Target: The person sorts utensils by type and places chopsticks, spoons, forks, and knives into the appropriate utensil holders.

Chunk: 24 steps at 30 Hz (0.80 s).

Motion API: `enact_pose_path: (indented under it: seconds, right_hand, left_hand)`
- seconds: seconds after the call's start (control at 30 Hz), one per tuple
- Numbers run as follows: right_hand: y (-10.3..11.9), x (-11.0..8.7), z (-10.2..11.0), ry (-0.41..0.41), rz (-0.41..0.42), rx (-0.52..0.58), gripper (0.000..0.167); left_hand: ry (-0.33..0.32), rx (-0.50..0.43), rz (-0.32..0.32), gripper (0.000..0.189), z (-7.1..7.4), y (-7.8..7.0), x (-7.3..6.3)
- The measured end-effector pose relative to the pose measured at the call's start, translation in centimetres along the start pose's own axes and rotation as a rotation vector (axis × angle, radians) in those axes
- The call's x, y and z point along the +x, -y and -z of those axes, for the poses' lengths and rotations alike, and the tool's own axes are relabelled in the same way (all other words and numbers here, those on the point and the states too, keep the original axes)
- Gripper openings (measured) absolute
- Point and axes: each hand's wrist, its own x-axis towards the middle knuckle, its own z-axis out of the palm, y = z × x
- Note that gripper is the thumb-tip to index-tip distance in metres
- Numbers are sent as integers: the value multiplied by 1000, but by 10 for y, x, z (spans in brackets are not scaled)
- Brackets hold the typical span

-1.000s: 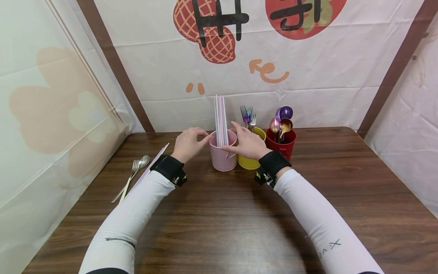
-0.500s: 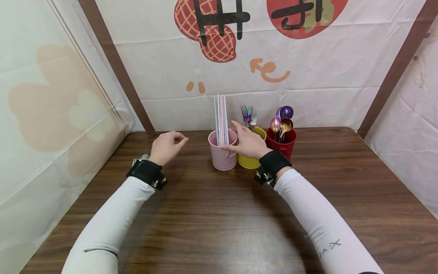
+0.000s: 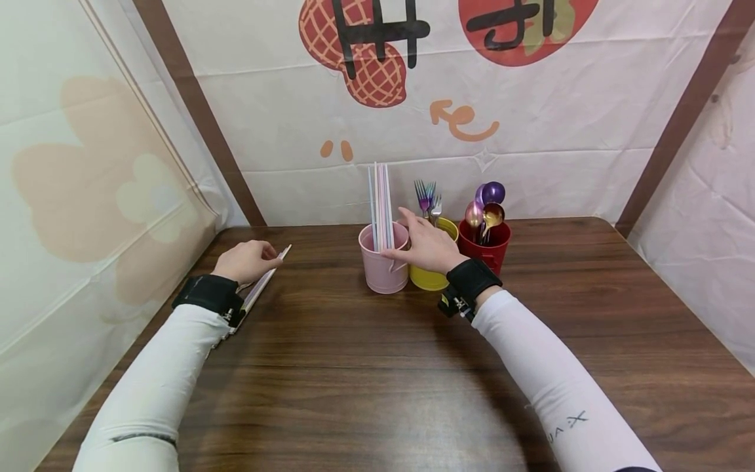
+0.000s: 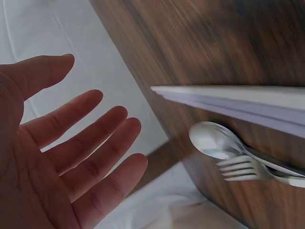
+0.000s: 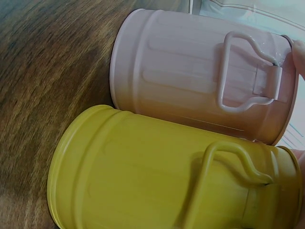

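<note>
At the table's left my left hand (image 3: 248, 261) hovers beside a pair of white and lavender chopsticks (image 3: 259, 288). Its fingers are spread in the left wrist view, holding nothing. Beside the chopsticks (image 4: 238, 102) lie a silver spoon (image 4: 214, 139) and a fork (image 4: 240, 168), mostly covered by the arm in the head view. My right hand (image 3: 429, 244) rests at the pink bucket (image 3: 385, 278), thumb on its near rim and index finger stretched out behind. Pale chopsticks (image 3: 383, 203) stand upright in that bucket. Below the hand is a yellow bucket (image 3: 427, 280) with forks (image 3: 426, 196).
A red bucket (image 3: 495, 252) holding several spoons (image 3: 493, 193) stands right of the yellow one. All three buckets line up near the back edge of the brown wooden table (image 3: 366, 380). A printed white cloth (image 3: 283, 177) hangs behind, with more cloth at both sides.
My left hand has moved away from the pink bucket, left and toward me, to the chopsticks on the table. The chopsticks in the bucket have shifted slightly apart. My right hand stays in place.
</note>
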Motion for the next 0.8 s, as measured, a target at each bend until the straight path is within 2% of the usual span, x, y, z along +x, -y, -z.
enact_pose_path:
  seconds: [0.17,0.33,0.5,0.8]
  right_hand:
    - [0,-1,0,-3,-2,3,100]
    - [0,0,0,-2,-1,-3,100]
    - [0,0,0,-2,3,-5,100]
    - [-1,0,-1,5,-2,5,100]
  left_hand:
    - [19,15,20,33,-7,17,2]
    - [94,5,71,21,-17,27,1]
    - [147,-13,123,19,-25,35,1]
    - [117,-60,144,12,-35,35,5]
